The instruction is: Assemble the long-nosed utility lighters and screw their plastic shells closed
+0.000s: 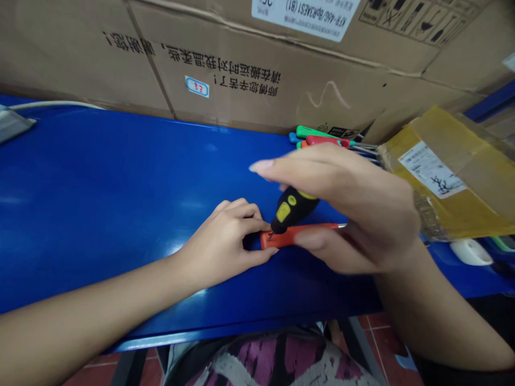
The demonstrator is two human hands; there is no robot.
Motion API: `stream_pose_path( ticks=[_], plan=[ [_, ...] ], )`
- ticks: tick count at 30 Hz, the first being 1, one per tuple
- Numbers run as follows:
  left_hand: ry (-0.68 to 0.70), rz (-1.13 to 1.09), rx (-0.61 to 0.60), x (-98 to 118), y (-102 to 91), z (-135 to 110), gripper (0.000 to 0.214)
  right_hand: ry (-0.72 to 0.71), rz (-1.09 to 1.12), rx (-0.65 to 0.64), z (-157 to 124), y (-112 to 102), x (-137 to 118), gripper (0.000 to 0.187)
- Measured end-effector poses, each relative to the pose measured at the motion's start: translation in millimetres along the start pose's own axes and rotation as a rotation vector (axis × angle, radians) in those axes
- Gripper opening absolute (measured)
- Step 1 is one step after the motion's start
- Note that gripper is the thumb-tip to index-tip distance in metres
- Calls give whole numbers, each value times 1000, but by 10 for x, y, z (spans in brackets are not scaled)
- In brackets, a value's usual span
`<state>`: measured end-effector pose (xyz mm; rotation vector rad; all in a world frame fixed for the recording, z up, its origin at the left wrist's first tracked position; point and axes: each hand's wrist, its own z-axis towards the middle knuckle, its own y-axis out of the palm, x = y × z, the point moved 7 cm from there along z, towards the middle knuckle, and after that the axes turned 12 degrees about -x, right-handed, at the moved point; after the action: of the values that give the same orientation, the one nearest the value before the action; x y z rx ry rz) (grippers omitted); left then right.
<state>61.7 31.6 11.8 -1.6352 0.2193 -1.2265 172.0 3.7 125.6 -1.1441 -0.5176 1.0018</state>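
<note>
My left hand point(227, 236) rests on the blue tabletop, thumb and forefinger closed on the end of an orange-handled screwdriver point(289, 237). Its thin metal shaft points right, and its tip is hidden behind my right hand. A short black tool with yellow patches point(292, 208), like a small screwdriver or engraving pen, sits in my right hand point(354, 209). The tool slants down to the left, its thin tip at the left end of the orange handle. Motion smears my right hand; its thumb and forefinger are spread around the tool, and the other fingers are mostly hidden.
A large cardboard box point(225, 69) stands along the back of the blue table point(100, 203). Several green, red and blue-handled tools point(322, 138) lie against it. On the right are a yellow-taped parcel point(454, 177) and a white object point(470, 252).
</note>
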Motion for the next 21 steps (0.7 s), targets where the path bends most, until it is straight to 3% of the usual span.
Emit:
stream_pose_path(
  ticks=[3, 5, 8, 12, 15, 17, 21],
  plan=[
    [9, 3, 21, 3, -6, -5, 16, -14, 135, 32, -1, -29, -9, 37],
    [1, 1, 11, -5, 5, -1, 16, -23, 81, 28, 2, -40, -26, 28],
    [-5, 3, -2, -6, 11, 3, 18, -24, -8, 19, 5, -42, -22, 39],
    [-6, 1, 18, 10, -17, -1, 18, -72, 203, 32, -9, -9, -8, 42],
    [-17, -5, -2, 16, -18, 6, 19, 4, 78, 88, -39, -8, 14, 34],
    [-16, -1, -25, 18, -8, 10, 21, 48, 2, 94, -60, -21, 17, 41],
    [16, 16, 26, 24, -26, -8, 19, 85, 187, 9, -60, -31, 59, 44]
  ],
)
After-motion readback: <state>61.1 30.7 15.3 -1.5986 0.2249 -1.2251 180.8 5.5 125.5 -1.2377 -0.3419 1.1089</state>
